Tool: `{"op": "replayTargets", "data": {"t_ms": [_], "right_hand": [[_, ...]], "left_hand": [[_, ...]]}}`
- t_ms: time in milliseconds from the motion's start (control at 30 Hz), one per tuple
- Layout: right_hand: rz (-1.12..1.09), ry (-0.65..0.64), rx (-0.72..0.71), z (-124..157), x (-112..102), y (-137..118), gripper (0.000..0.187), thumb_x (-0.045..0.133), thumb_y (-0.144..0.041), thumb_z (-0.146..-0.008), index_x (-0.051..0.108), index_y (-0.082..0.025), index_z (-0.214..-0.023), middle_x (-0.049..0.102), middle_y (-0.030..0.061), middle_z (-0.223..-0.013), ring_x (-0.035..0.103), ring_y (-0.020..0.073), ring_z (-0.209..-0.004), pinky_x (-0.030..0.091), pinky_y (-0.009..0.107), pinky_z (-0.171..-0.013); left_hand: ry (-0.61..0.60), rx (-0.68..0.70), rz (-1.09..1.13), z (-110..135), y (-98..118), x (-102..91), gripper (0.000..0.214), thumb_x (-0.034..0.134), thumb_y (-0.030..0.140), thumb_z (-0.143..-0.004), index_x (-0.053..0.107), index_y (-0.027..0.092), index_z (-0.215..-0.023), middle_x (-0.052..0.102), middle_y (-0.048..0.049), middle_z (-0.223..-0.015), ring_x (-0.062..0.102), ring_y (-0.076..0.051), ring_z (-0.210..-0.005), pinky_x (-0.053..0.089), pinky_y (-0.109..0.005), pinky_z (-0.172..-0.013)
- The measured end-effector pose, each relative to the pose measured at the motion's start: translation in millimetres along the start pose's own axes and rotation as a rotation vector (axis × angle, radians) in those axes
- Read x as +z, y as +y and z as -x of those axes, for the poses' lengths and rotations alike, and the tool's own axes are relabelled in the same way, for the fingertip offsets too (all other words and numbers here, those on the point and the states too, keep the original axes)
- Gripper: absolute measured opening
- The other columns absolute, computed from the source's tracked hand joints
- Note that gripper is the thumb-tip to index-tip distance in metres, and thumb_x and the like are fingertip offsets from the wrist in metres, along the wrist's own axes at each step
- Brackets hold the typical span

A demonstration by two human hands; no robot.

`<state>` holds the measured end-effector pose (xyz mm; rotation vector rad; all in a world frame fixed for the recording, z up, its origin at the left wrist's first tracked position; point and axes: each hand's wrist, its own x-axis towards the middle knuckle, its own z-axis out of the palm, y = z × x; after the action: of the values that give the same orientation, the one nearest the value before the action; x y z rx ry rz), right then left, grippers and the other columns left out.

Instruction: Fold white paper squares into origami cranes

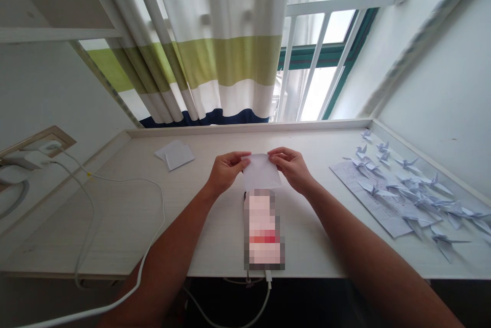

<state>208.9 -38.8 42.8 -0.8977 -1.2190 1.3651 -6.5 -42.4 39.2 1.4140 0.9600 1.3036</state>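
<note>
Pinching smooth white paper (262,173), angular folded cranes (422,198)

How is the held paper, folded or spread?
Spread: the paper shows one flat, four-sided face, left hand and right hand at its far corners. Creases: cannot tell.

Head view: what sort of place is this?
Likely a room in a home: a white desk by a window, a striped curtain, and folded paper birds on the desk.
</note>
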Motion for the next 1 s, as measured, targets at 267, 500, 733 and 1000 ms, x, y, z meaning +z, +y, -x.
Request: {"op": "replayTargets", "data": {"t_ms": [267,500,733,1000], "right_hand": [[0.021,-0.003,-0.011,0,2,2,0.028,0.086,-0.039,-0.069,0.078,-0.02,-0.088,0.075,0.005,-0.083,0.066,0.0182,-0.074,0.054,0.035,-0.071],[0.016,-0.043,0.026,0,0,-1,0.024,0.082,-0.037,-0.073,0.078,-0.021,-0.09,0.075,0.0049,-0.083,0.065,0.0173,-0.073,0.053,0.034,-0.068],[0.02,-0.029,0.002,-1,0,0,0.016,0.08,-0.033,-0.073,0.075,-0.02,-0.08,0.071,0.0031,-0.082,0.063,0.0166,-0.076,0.053,0.033,-0.072],[-0.003,0.014,-0.085,8,13,-9,0.04,0.087,-0.042,-0.069,0.053,-0.023,-0.08,0.07,0.0012,-0.08,0.063,0.0171,-0.074,0.052,0.032,-0.068]], "left_hand": [[-0.023,0.022,-0.111,-1,-3,-3.9,0.033,0.08,0.043,-0.076,0.081,0.017,-0.096,0.075,-0.0051,-0.076,0.061,-0.013,-0.06,0.052,-0.026,-0.054],[-0.032,-0.02,-0.005,-3,-2,-4.4,0.031,0.082,0.04,-0.073,0.082,0.018,-0.096,0.077,-0.0067,-0.083,0.065,-0.017,-0.071,0.055,-0.03,-0.064],[-0.021,0.082,-0.148,0,1,-5.3,0.018,0.074,0.031,-0.08,0.082,0.021,-0.092,0.079,-0.0065,-0.092,0.07,-0.021,-0.085,0.056,-0.033,-0.079],[-0.052,0.211,-0.173,3,5,-5.9,0.016,0.07,0.028,-0.083,0.082,0.022,-0.091,0.078,-0.0074,-0.099,0.07,-0.023,-0.095,0.056,-0.034,-0.085]]}}
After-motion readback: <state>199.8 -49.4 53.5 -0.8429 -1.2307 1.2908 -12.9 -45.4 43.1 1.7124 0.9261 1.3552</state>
